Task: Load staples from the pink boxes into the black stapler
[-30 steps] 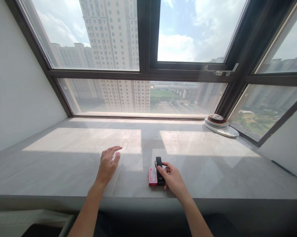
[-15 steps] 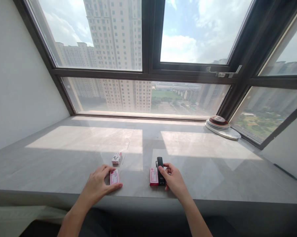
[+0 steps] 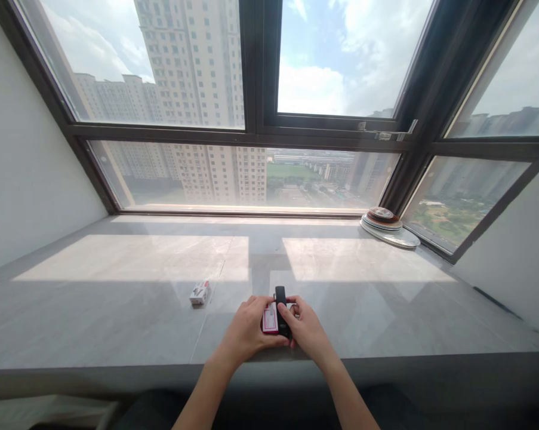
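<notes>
A black stapler (image 3: 280, 294) stands lengthwise near the front of the grey sill, and my right hand (image 3: 308, 325) grips it from the right, thumb on top. Against its left side sits a small red-and-white box (image 3: 270, 320). My left hand (image 3: 248, 325) wraps round this box, fingers at the far end and thumb at the near end by the stapler. Only one such box shows; whether a second lies under it or behind the left hand, I cannot tell. Further left, apart from both hands, lies a small white box (image 3: 199, 293) with a dark picture and red print.
A stack of plates (image 3: 389, 230) stands in the back right corner by the window frame (image 3: 251, 138). The stone sill (image 3: 117, 322) ends in a front edge just before my forearms. A white wall (image 3: 27, 161) bounds the left side.
My left hand has moved right with its red-and-white box to the one beside the stapler. My right hand keeps the stapler. The camera view has shifted slightly; the white box stays put.
</notes>
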Motion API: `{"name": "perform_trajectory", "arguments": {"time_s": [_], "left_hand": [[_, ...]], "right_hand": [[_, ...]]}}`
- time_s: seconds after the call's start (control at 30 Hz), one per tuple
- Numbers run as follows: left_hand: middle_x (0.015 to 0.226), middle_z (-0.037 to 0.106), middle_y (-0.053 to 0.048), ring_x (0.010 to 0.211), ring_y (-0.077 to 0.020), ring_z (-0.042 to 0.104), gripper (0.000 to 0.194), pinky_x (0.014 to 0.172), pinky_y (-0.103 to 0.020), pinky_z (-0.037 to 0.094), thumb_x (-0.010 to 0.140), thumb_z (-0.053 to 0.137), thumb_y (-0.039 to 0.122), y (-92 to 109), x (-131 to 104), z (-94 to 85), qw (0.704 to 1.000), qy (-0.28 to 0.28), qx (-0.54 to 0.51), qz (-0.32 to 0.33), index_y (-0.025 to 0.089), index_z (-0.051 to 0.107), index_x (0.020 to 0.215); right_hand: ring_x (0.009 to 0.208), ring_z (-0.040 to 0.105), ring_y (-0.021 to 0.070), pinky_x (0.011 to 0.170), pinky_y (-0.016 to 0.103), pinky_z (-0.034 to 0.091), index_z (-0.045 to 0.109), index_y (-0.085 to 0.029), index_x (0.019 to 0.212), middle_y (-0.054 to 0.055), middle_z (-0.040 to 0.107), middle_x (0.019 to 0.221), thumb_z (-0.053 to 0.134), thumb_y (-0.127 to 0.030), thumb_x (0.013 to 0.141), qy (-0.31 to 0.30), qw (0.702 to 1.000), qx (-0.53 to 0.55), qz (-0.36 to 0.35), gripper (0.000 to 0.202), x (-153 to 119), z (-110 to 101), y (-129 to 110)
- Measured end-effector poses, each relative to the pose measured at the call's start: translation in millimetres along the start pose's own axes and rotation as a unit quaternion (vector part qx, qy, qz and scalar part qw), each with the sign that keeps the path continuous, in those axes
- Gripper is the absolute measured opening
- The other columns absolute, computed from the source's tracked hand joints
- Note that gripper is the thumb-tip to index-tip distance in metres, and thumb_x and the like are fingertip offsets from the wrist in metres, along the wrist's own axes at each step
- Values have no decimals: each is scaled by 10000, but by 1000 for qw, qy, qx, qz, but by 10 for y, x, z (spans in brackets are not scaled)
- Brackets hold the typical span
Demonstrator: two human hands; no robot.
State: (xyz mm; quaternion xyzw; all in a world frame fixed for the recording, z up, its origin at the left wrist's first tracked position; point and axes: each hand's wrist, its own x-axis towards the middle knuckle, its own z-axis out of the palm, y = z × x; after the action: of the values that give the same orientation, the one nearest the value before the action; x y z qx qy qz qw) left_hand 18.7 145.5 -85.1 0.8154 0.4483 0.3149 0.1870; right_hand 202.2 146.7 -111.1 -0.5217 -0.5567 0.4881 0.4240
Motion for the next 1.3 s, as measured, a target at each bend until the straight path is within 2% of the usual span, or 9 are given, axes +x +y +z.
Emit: {"name": "perform_trajectory", "arguments": {"time_s": [0.07,0.13,0.27,0.4,0.5,0.7,1.0,1.13,1.3], "left_hand": [[1302,590,-93,1194,-318,533,935,1021,-434,441,676,837,618,-51,-50,-95,1000,1,6,8,286,454,1462],[1334,565,-84,1231,-295,510,722,1071,-441,402,884,632,608,-196,-111,-304,998,48,35,-20,309,410,1503],[1085,616,-89,1066,-295,567,523,974,-425,433,976,434,584,-800,-237,-879,923,258,182,-221,240,588,1337],[872,658,-28,839,-255,633,519,732,-323,435,962,399,629,-1254,-227,-1104,914,151,150,-345,269,622,1261],[794,684,-5,786,-231,650,455,700,-292,400,986,358,596,-1146,-42,-882,947,70,103,-296,280,659,1115],[840,722,-10,830,-222,676,462,760,-302,402,1041,258,544,-483,342,-230,981,23,61,-183,278,631,982],[1166,650,-119,910,-260,691,350,827,-376,419,1069,261,372,-220,240,155,981,-11,170,-97,257,555,1219],[1114,636,-153,919,-279,692,377,844,-419,420,1068,234,324,-57,486,416,979,-20,172,-109,219,563,1219],[1121,628,-217,941,-302,686,421,865,-470,395,1068,228,322,447,1052,941,986,-50,136,-80,154,563,1261]], "right_hand": [[370,466,84,352,222,368,515,-215,1317,-49,560,749,501,-718,901,16,1000,-1,7,654,-46,-36,-16],[441,476,89,418,227,402,508,-211,1372,-38,556,771,539,-702,891,42,999,-12,4,687,-132,-83,-31],[649,528,138,624,256,473,516,-214,1444,-24,546,782,718,-618,801,61,996,-65,-13,786,-345,-133,-50],[650,519,162,580,264,420,462,-205,1509,-19,548,757,802,-598,703,64,989,-135,12,959,-430,-88,-108],[635,535,175,561,258,374,555,-240,1425,-19,587,713,852,-541,646,43,983,-179,-4,887,-409,-37,-214],[747,631,229,610,252,365,685,-307,1139,0,722,838,845,-379,657,9,974,-216,-69,513,-337,3,-351],[622,585,189,584,247,371,703,-284,1120,-22,709,731,835,-366,652,-20,975,-205,-81,493,-251,-82,-249],[645,598,203,624,263,427,732,-257,1047,-17,717,732,823,-344,637,-29,979,-187,-76,430,-161,-417,-215],[673,614,229,644,297,466,766,-182,837,16,708,690,814,-318,586,26,984,-170,-43,289,-61,-1227,-89]]}}
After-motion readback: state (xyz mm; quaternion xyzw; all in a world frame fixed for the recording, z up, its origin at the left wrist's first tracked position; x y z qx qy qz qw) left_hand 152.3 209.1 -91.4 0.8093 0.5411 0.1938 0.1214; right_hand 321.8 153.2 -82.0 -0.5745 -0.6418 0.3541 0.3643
